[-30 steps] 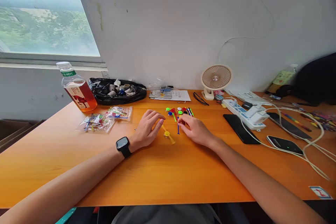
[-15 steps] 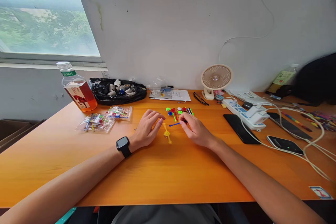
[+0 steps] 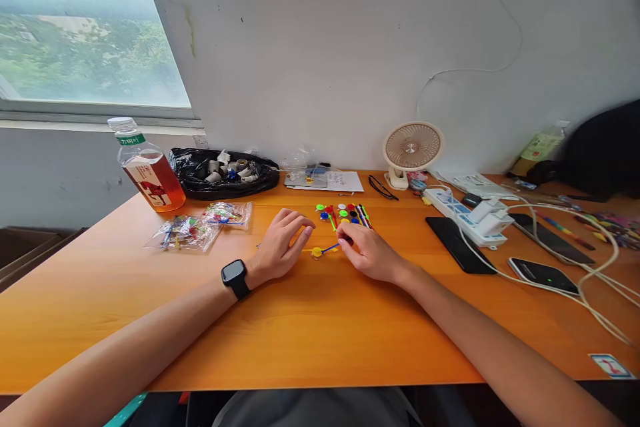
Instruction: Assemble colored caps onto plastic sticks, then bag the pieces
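My right hand (image 3: 369,251) is closed in a pinch on a thin blue plastic stick (image 3: 331,248). The stick points left, its tip at a small yellow disc with narrow arms (image 3: 317,253) on the table. Whether the tip touches the disc, I cannot tell. On the left, my left hand (image 3: 281,243), a black watch on its wrist, lies on the table with curved fingers apart and nothing in them. Just beyond my hands sit several small coloured discs (image 3: 343,214) and a row of coloured sticks (image 3: 364,215), partly hidden by my right hand.
Two clear bags of coloured parts (image 3: 187,233) lie left, near a tea bottle (image 3: 153,177) and a black plastic bag (image 3: 193,180). A small fan (image 3: 413,147) stands behind. To the right are a black phone (image 3: 459,245), a power strip (image 3: 465,219) and loose white cables.
The yellow piece has turned from nearly lengthwise to crosswise. My right hand has moved slightly down and left with the blue stick, now at the disc. My left hand stays put.
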Tool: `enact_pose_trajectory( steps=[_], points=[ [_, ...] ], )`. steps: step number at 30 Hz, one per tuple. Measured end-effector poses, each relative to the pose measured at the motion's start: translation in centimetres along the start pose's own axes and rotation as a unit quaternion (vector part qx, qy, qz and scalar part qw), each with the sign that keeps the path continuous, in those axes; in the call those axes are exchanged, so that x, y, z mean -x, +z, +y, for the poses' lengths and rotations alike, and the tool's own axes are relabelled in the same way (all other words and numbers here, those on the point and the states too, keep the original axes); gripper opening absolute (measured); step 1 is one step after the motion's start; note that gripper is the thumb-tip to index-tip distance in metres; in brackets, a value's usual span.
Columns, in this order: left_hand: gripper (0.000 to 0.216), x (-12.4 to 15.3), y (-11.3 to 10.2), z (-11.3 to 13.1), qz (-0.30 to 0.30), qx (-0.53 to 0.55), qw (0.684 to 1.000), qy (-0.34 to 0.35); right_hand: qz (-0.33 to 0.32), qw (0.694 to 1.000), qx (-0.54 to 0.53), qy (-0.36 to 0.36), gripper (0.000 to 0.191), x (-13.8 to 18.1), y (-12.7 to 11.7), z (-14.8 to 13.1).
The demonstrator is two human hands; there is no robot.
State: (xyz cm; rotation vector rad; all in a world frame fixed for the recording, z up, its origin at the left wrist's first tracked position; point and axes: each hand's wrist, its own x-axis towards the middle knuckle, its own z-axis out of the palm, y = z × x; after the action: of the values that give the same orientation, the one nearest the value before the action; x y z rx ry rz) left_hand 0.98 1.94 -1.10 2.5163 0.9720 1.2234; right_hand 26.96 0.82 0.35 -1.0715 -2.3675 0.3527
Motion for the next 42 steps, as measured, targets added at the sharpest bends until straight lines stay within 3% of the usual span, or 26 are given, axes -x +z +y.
enact_pose_trajectory(
  steps=[13, 17, 22, 28, 36, 42],
  points=[
    [0.015, -0.1, 0.2, 0.1, -0.021, 0.010, 1.000, 0.018, -0.009, 0.999, -0.027, -0.015, 0.009, 0.0, 0.4, -0.2],
    [0.013, 0.0, 0.0, 0.2, -0.035, -0.038, 0.999, 0.014, -0.023, 0.996, -0.074, -0.035, 0.019, 0.2, 1.0, -0.5],
    [0.039, 0.0, -0.2, 0.3, -0.042, -0.158, 0.986, -0.025, -0.004, 0.996, -0.080, -0.032, 0.023, 0.1, 1.3, -0.2],
    [0.028, 0.4, 0.4, -1.7, -0.068, -0.167, 0.980, -0.086, 0.051, 0.998, -0.035, -0.002, 0.025, -0.1, 1.0, 1.8],
    [0.034, 0.4, 0.2, -2.6, -0.072, -0.212, 0.972, -0.067, 0.118, 0.993, -0.025, 0.011, 0.026, -0.4, 1.5, 3.2],
    [0.036, 0.1, -0.1, -2.4, -0.040, -0.187, 0.982, -0.005, 0.113, 0.993, -0.026, -0.004, 0.035, -0.5, 1.8, 3.2]
  ],
)
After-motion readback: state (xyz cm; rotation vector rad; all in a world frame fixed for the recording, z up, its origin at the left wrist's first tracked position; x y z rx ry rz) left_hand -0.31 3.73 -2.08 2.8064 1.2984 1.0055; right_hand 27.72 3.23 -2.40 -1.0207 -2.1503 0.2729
